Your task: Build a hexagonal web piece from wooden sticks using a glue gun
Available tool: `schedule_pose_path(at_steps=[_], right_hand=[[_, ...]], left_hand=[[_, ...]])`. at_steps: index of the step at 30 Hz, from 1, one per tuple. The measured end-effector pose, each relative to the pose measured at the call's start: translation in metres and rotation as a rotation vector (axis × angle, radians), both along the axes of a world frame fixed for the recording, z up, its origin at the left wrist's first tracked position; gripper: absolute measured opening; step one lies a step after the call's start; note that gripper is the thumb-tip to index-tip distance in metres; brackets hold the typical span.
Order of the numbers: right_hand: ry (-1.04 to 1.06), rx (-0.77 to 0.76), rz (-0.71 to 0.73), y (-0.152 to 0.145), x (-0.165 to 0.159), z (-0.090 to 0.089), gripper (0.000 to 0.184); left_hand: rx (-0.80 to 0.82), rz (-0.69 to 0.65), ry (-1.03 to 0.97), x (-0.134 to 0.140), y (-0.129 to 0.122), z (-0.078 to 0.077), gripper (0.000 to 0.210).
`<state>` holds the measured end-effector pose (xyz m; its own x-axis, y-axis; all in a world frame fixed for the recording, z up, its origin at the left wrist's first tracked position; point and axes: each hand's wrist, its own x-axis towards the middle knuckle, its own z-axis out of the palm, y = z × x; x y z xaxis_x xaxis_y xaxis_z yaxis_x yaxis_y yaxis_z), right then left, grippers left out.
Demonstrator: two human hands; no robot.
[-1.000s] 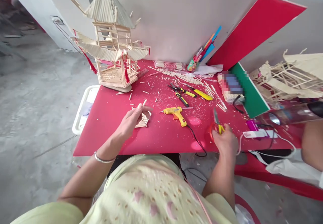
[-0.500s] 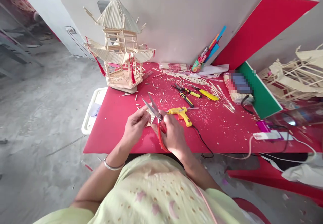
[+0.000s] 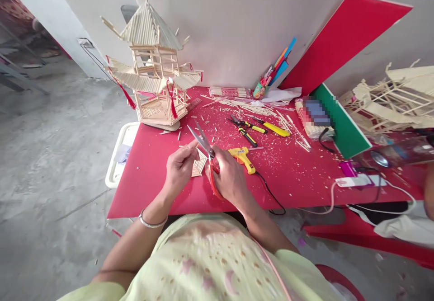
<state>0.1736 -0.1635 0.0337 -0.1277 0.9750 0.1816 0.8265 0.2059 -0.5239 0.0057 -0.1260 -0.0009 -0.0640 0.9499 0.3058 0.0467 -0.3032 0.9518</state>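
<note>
My right hand (image 3: 229, 172) is closed around the red handles of a pair of scissors (image 3: 210, 156). The blades are spread a little and point up and to the left, over the table. Just left of them my left hand (image 3: 181, 163) is pinched, thumb against fingers, close to the lower blade. Whatever sits in that pinch is too small to make out. A small panel of pale wooden sticks (image 3: 199, 164) lies on the red table between my hands, partly covered by the left one. Beyond my right hand rests a yellow hot glue gun (image 3: 244, 160).
A stick-built pagoda (image 3: 152, 84) with red tassels stands at the back left. Pliers (image 3: 247, 131), a yellow cutter knife (image 3: 276, 129), loose sticks (image 3: 251, 105) and scraps cover the middle. At right are a green board (image 3: 342, 124), another stick model (image 3: 389, 100) and a power strip (image 3: 359, 181).
The view has shifted slightly. More of the stick panel shows on the table between my hands. Part of another person's arm has come in at the right edge. The scissors stay spread.
</note>
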Motion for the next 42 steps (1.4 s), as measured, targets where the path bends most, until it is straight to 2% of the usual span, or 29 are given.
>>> schedule_pose_path(at_steps=[6,10,15,18,23,27,34,38,42], right_hand=[[0.079,-0.016,0.004,0.024,0.003,0.013,0.043],[0.113,-0.023,-0.014,0.037,0.007,0.014,0.039],[0.133,-0.043,-0.044,0.050,0.014,0.009,0.029],[0.105,-0.061,-0.085,0.055,0.015,0.007,0.028],[0.103,-0.074,-0.112,0.061,0.016,0.005,0.025],[0.104,-0.085,-0.129,0.060,0.015,0.002,0.027],[0.224,-0.104,-0.126,0.059,0.017,0.005,0.028],[0.131,-0.055,-0.116,0.059,0.020,0.012,0.043],[0.066,-0.036,-0.098,0.057,0.014,0.011,0.043]], left_hand=[[0.045,0.015,0.058,0.006,0.032,0.014,0.036],[0.077,0.019,0.117,0.014,0.048,0.019,0.037],[0.165,-0.041,0.264,0.018,0.063,0.020,0.043],[0.127,-0.031,0.204,0.022,0.069,0.017,0.041],[-0.039,-0.005,0.074,0.030,0.070,0.015,0.033],[-0.101,-0.017,0.045,0.032,0.068,0.019,0.033],[-0.133,-0.023,-0.027,0.030,0.065,0.020,0.041],[-0.113,-0.008,-0.037,0.026,0.066,0.019,0.039],[-0.097,-0.034,-0.011,0.025,0.065,0.023,0.035]])
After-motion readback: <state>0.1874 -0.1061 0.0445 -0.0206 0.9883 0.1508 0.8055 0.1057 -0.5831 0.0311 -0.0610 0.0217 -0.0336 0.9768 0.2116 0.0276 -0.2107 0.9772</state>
